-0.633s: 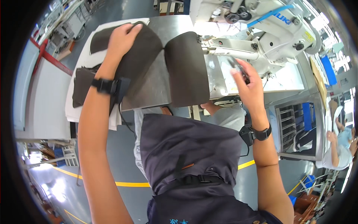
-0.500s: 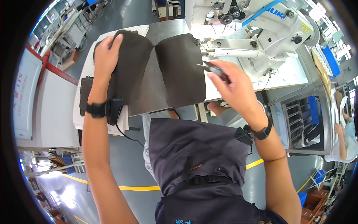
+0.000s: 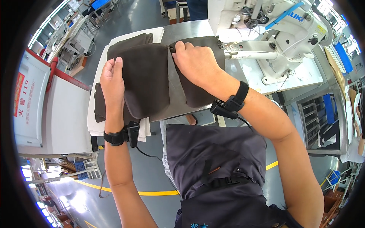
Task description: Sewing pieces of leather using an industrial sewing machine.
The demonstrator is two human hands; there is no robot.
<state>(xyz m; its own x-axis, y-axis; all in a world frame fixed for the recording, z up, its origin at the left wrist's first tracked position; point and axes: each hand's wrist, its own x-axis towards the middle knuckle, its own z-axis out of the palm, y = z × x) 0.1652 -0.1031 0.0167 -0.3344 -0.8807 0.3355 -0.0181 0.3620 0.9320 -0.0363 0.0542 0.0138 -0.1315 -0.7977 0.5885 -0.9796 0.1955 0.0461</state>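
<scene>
Two dark brown panels of leather-like material lie side by side on the steel table, meeting at a narrow point near their top corners. My left hand (image 3: 113, 74) is closed on the left edge of the left panel (image 3: 147, 81), thumb on top. My right hand (image 3: 195, 62) reaches over the right panel (image 3: 203, 95), fingers curled round thread snips (image 3: 172, 48). Only a dark tip of the snips shows at the joining corner; the rest is hidden in the hand. More brown pieces (image 3: 131, 41) lie under and beyond the left panel.
White sheets (image 3: 93, 114) lie beneath the brown pieces on the left of the table (image 3: 192, 28). A white sewing machine (image 3: 262, 57) stands at the right, its arm near the right panel. A red rail and white board (image 3: 32, 98) are at far left.
My right hand has moved left with the snips, from beside the machine to the joint between the panels. My left hand now grips lower on the left panel, which has turned and lies flatter.
</scene>
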